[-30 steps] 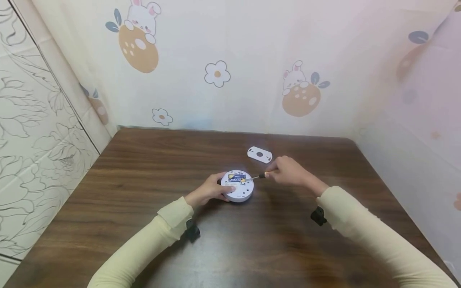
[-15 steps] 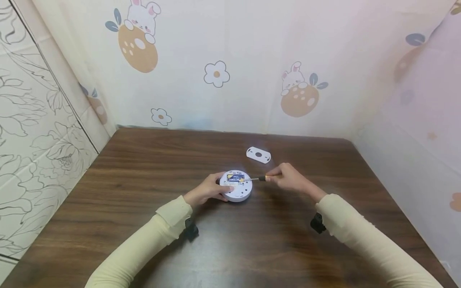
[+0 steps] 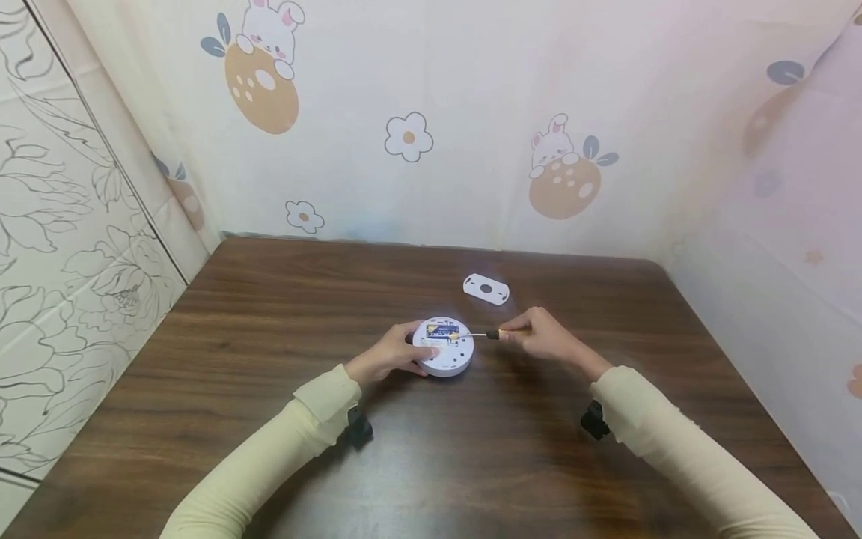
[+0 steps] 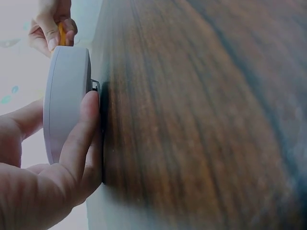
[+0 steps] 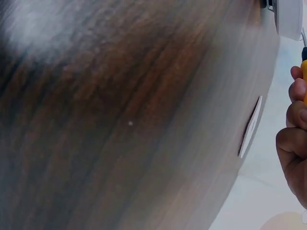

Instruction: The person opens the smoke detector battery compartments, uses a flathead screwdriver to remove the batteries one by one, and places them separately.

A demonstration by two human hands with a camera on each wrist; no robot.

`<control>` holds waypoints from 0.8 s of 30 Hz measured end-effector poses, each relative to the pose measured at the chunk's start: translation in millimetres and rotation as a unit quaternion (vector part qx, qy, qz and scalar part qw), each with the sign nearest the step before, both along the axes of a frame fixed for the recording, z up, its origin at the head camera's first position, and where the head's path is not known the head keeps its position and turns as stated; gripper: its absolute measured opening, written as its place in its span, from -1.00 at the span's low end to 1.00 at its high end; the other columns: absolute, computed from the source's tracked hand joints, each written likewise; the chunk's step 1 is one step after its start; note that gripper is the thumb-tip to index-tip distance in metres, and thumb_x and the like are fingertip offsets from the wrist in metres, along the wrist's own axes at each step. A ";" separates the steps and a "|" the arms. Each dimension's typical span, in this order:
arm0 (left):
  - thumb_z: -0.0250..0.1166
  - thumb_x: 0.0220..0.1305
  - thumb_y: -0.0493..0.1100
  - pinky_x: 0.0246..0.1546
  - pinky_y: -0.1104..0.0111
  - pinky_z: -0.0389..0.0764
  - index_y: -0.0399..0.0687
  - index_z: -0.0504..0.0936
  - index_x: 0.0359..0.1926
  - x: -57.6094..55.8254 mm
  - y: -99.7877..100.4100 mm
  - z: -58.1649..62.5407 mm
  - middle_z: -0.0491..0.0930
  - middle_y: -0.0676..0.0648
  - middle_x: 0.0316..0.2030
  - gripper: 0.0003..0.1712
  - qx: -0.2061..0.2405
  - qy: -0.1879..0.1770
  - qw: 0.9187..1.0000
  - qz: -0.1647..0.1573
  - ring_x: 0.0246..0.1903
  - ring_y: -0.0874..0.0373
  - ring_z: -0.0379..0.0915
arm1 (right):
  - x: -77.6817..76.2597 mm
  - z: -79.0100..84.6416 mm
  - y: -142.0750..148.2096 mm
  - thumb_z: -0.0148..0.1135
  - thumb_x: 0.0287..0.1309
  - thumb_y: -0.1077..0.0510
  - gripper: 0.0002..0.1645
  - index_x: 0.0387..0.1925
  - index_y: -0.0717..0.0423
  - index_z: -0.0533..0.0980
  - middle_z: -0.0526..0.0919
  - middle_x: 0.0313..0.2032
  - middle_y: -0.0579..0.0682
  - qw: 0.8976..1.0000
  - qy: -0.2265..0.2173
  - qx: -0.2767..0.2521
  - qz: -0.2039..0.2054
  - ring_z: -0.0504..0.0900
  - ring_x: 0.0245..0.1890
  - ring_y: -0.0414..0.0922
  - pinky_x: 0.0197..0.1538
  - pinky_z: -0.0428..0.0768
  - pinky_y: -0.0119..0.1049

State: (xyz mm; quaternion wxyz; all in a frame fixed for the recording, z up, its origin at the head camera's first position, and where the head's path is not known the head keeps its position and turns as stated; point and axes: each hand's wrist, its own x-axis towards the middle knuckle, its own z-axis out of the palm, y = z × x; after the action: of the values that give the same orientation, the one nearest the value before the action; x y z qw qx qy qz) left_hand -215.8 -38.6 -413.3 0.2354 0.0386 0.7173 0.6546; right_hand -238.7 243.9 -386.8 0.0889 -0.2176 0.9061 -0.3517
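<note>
A round white device, which looks like a smoke detector, stands slightly above the table with its flat back up. In that back shows a blue and yellow battery-like block. My left hand grips the device from the left, thumb on top and fingers underneath. My right hand holds a screwdriver by its yellow and black handle. Its shaft points left, and the tip meets the device's back near the block's right end. In the left wrist view, fingers support the device's underside.
Behind the device, a white oblong mounting plate with a central hole lies on the brown wooden table. A patterned curtain hangs at the table's far edge. Black wrist cameras sit under both sleeves.
My right hand has dropped a little toward me, so the screwdriver lies more level, its tip still at the device. The left hand and the device have hardly moved.
</note>
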 end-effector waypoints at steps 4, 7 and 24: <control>0.29 0.18 -0.43 -0.38 0.20 0.71 -0.32 0.22 0.36 0.0 -0.5 -0.4 0.41 -0.33 0.04 -0.26 0.005 -0.004 1.000 0.005 -0.40 0.03 0.54 | 0.0 -5.7 0.0 0.26 0.18 0.27 -0.80 -0.20 0.33 0.66 0.71 -0.27 0.13 1.000 -0.007 -0.009 -0.011 0.30 -0.64 -0.18 -0.63 0.29 -0.39; 0.29 0.18 -0.43 -0.38 0.21 0.71 -0.32 0.21 0.37 0.1 -0.8 -0.8 0.40 -0.33 0.05 -0.25 0.003 -0.004 1.000 0.004 -0.39 0.03 0.54 | -0.4 -9.6 1.0 0.26 0.19 0.25 -0.79 -0.19 0.32 0.66 0.72 -0.31 0.11 1.000 -0.015 -0.016 -0.016 0.29 -0.65 -0.17 -0.64 0.28 -0.40; 0.30 0.18 -0.41 -0.37 0.21 0.71 -0.31 0.21 0.37 -2.5 -0.9 -3.4 0.40 -0.32 0.07 -0.25 -0.004 0.002 1.000 -0.005 -0.37 0.04 0.54 | -6.0 -25.1 8.3 0.24 0.21 0.28 -0.74 -0.13 0.40 0.62 0.63 -0.53 0.09 0.996 -0.046 -0.075 -0.003 0.44 -0.57 -0.21 -0.58 0.42 -0.44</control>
State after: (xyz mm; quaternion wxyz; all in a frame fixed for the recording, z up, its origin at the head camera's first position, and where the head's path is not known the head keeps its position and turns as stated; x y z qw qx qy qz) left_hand -218.2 -39.5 -416.7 0.2376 0.0429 0.7199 0.6507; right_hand -244.6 252.2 -411.8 0.1125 -0.2044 0.8727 -0.4289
